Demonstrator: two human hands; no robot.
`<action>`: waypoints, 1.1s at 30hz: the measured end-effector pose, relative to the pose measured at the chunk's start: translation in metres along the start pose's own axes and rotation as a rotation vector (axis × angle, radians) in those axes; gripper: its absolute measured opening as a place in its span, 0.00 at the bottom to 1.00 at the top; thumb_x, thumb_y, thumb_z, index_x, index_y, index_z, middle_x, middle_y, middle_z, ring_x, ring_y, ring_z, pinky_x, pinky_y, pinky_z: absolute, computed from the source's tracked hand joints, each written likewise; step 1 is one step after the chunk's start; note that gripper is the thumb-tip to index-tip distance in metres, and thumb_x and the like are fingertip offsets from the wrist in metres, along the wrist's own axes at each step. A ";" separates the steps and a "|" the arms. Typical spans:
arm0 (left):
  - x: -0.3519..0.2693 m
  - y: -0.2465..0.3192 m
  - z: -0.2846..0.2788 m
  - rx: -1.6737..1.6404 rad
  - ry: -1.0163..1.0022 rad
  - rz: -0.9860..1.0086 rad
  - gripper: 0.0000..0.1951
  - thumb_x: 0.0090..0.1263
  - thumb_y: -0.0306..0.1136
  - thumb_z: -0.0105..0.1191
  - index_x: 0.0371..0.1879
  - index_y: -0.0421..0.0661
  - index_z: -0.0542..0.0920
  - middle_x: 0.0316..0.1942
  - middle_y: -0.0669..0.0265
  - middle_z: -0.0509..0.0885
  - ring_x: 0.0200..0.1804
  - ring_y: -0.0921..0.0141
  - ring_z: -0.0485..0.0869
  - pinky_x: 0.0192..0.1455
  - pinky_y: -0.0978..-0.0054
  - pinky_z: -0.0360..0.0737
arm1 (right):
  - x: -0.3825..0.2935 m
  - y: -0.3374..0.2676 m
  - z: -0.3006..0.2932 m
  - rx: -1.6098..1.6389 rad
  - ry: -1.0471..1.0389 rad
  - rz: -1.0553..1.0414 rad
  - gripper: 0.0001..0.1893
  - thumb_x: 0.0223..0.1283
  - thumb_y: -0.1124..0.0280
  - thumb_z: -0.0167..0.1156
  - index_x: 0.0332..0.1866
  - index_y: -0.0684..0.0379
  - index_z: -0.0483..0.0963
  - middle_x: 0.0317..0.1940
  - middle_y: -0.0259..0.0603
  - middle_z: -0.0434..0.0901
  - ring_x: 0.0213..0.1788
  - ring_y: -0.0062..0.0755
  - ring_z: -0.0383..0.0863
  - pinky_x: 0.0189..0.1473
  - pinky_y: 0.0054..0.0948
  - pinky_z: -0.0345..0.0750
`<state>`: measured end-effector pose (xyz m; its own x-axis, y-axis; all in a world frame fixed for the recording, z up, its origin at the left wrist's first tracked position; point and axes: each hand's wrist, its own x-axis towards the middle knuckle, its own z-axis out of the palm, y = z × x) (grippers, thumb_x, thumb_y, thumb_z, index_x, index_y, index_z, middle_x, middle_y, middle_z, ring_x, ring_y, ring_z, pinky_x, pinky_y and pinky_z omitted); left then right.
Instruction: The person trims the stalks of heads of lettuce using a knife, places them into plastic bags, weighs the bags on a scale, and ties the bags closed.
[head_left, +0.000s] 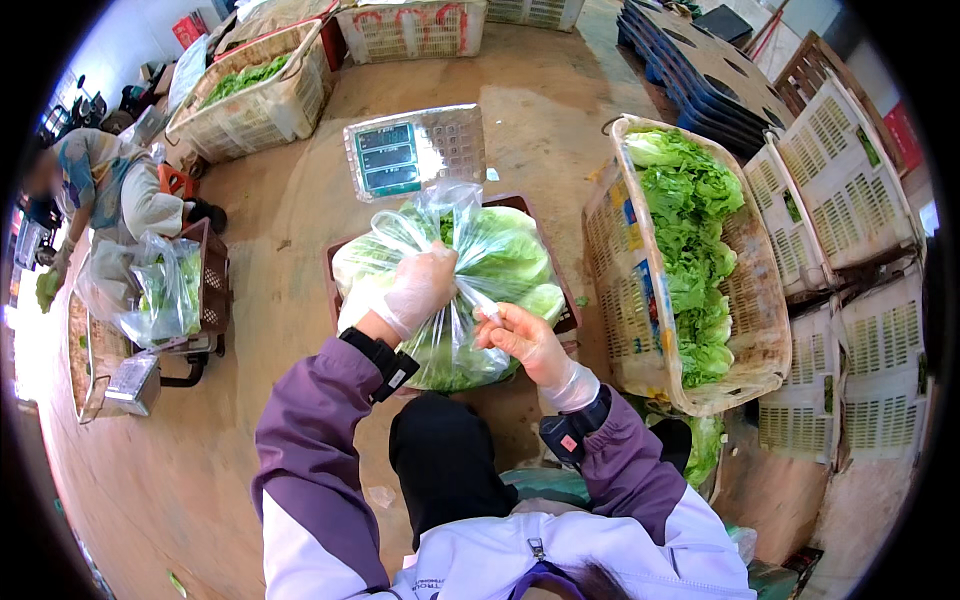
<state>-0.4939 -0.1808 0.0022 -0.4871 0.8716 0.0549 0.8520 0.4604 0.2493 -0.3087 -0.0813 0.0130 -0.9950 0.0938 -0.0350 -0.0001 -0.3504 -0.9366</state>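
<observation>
A clear plastic bag (502, 255) filled with heads of green lettuce sits in a dark red-brown plastic crate (568, 311) before me. My left hand (420, 289), in a thin translucent glove, is closed around the bag's gathered neck. My right hand (525, 337), gloved likewise, pinches a twisted strand of the bag's plastic just right of the neck. Directly beyond the crate is a scale's display and keypad panel (416, 154), wrapped in clear plastic. The scale's platform is hidden.
A large whitish basket (630, 225) of lettuce stands at right, with stacked white crates (847, 172) beyond it. At left a person (112, 187) bends beside another bag of greens (169, 285) in a crate. Another basket (255, 124) with greens stands at upper left, blue pallets (675, 67) at upper right.
</observation>
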 end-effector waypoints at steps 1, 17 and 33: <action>-0.001 -0.002 0.002 -0.016 0.030 0.011 0.07 0.57 0.31 0.50 0.30 0.41 0.73 0.32 0.49 0.77 0.30 0.50 0.80 0.32 0.54 0.76 | 0.000 -0.001 -0.001 0.011 0.025 -0.005 0.21 0.64 0.62 0.54 0.56 0.66 0.65 0.40 0.35 0.76 0.44 0.23 0.74 0.52 0.24 0.69; 0.002 -0.026 0.011 -0.265 -0.183 -0.170 0.13 0.61 0.40 0.50 0.30 0.43 0.83 0.32 0.53 0.83 0.36 0.54 0.82 0.39 0.61 0.77 | -0.025 0.118 -0.086 0.027 0.766 0.174 0.31 0.63 0.48 0.48 0.65 0.56 0.56 0.62 0.42 0.62 0.60 0.39 0.65 0.58 0.40 0.65; 0.006 0.000 -0.011 -0.493 -0.138 -0.305 0.19 0.58 0.47 0.52 0.27 0.40 0.82 0.28 0.47 0.82 0.34 0.52 0.82 0.39 0.58 0.77 | 0.013 0.108 -0.097 0.642 0.548 0.218 0.30 0.59 0.45 0.48 0.62 0.53 0.63 0.58 0.41 0.68 0.59 0.43 0.68 0.60 0.47 0.65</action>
<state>-0.4989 -0.1773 0.0135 -0.6381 0.7413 -0.2079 0.4715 0.5897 0.6557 -0.3120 -0.0274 -0.1224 -0.7910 0.3406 -0.5082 -0.0354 -0.8548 -0.5178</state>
